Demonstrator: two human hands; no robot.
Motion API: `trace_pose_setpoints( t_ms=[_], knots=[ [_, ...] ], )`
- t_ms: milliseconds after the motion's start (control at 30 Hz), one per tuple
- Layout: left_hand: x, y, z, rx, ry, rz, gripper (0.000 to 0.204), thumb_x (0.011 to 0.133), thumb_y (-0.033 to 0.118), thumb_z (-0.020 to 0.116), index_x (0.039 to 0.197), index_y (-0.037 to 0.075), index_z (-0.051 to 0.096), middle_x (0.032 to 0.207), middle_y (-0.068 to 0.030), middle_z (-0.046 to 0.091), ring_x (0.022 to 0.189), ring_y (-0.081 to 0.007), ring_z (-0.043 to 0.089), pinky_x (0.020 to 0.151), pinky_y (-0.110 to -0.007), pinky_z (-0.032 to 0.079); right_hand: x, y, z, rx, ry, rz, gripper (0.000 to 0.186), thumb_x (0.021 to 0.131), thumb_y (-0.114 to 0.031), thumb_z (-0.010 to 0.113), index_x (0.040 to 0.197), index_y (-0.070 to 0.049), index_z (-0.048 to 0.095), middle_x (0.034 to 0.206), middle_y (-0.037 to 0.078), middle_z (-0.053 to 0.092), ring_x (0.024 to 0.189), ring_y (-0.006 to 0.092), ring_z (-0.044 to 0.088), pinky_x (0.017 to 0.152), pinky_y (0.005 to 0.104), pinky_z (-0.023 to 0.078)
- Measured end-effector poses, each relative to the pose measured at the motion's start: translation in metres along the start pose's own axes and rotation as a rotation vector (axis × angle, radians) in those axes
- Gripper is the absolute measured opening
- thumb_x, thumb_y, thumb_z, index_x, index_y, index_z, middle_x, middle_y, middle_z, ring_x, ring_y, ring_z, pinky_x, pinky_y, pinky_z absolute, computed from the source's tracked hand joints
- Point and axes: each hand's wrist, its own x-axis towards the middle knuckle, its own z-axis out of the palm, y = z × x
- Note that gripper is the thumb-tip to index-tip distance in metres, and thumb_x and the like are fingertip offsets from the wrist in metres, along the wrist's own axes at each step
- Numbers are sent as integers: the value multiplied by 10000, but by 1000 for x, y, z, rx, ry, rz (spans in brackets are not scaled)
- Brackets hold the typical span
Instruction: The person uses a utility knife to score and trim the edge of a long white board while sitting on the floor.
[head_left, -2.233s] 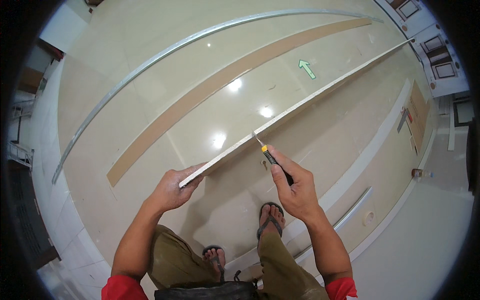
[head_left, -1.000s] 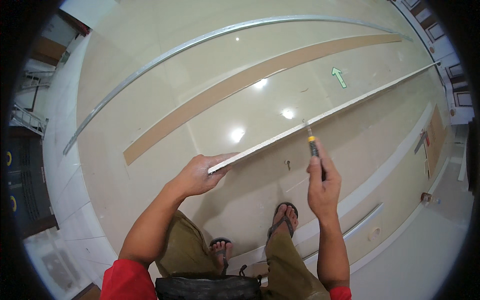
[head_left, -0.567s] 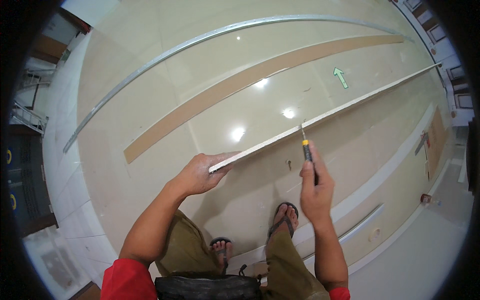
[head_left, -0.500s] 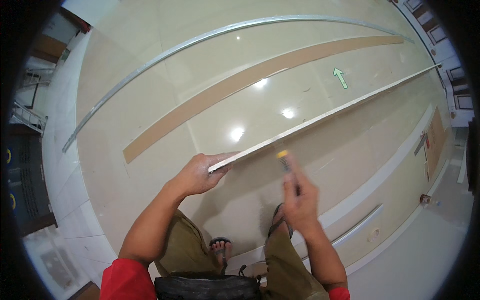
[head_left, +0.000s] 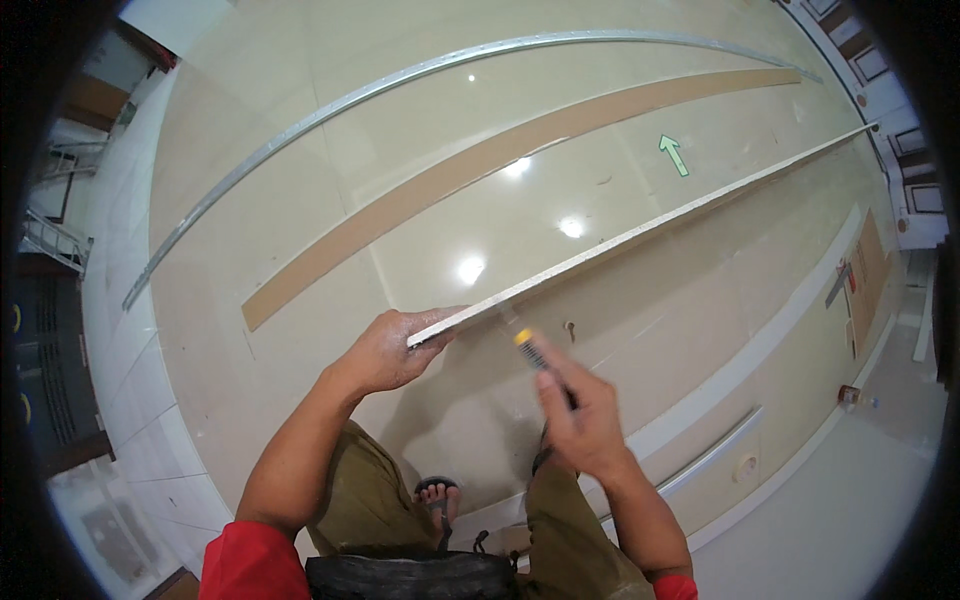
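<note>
My left hand [head_left: 390, 350] grips the near end of a long, thin white board [head_left: 650, 228] held on edge, its pale narrow edge facing up and my fingers partly hidden behind it. In my right hand [head_left: 585, 410] is a utility knife [head_left: 530, 350] with a black-and-yellow handle. The blurred blade reaches the board's edge a little to the right of my left hand. My sandalled left foot [head_left: 437, 500] shows below the board; the right foot is mostly hidden behind my right hand.
Beyond the board lie a brown strip [head_left: 450, 170], a metal channel [head_left: 450, 58] and a green arrow sticker [head_left: 673, 155]. At right are brown sheets [head_left: 870, 280], a short metal bar [head_left: 715, 445], a tape roll [head_left: 746, 466] and a bottle [head_left: 852, 398]. A metal ladder [head_left: 55, 240] is at far left.
My right hand and the knife have travelled left and toward me along the board, closer to my left hand. My left hand keeps hold of the board's end.
</note>
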Motion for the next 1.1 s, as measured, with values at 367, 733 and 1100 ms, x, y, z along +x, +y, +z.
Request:
trace_pose_setpoints(
  t_ms=[367,733,1100],
  knots=[
    [-1,-1,0,6,12,-12,461,1021,98,664,1472,190,668,965,-186,755,774,-327,681,804,-395,580,-1,6,1,46,-7,61,441,1078,-109,607,1505,3,608,1042,144,781,825,128,638,792,324,550],
    [1,2,-1,31,-33,-62,432,1000,94,688,1431,126,688,1026,-215,763,823,-352,699,831,-398,573,-5,0,32,12,30,32,459,1071,-88,597,1519,16,585,979,102,756,769,94,563,712,293,518],
    [4,9,-6,29,-42,-100,325,1024,141,693,1338,64,727,1019,-197,781,794,-273,686,808,-393,567,-7,-3,33,43,-9,71,542,1039,-83,609,1575,-38,546,956,188,683,792,197,635,773,307,523]
  ],
)
